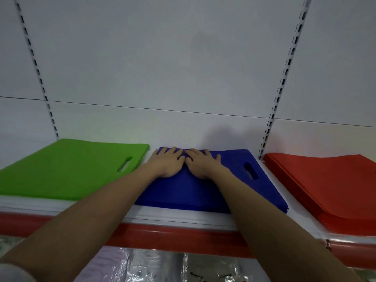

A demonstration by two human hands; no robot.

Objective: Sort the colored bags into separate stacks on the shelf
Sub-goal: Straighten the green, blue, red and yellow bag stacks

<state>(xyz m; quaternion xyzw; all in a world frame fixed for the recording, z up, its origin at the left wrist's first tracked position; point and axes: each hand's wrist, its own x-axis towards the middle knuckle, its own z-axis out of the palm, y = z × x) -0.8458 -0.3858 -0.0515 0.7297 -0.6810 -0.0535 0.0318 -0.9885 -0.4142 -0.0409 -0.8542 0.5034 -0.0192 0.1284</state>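
Observation:
Three flat stacks of bags lie side by side on the white shelf [179, 217]. The green stack [67, 169] is on the left, the blue stack [183, 194] in the middle, the red stack [329, 184] on the right. Both my hands lie flat on the far part of the blue stack, side by side and almost touching. My left hand [167, 162] has its fingers straight and spread, pressing down. My right hand [201, 162] does the same just to the right. A handle slot [250, 170] shows in the top blue bag.
The shelf has a red front strip [173, 237] and a white back wall with two slotted uprights [268, 127]. The right upright rises between the blue and red stacks. Below the shelf lie goods wrapped in clear plastic [162, 267].

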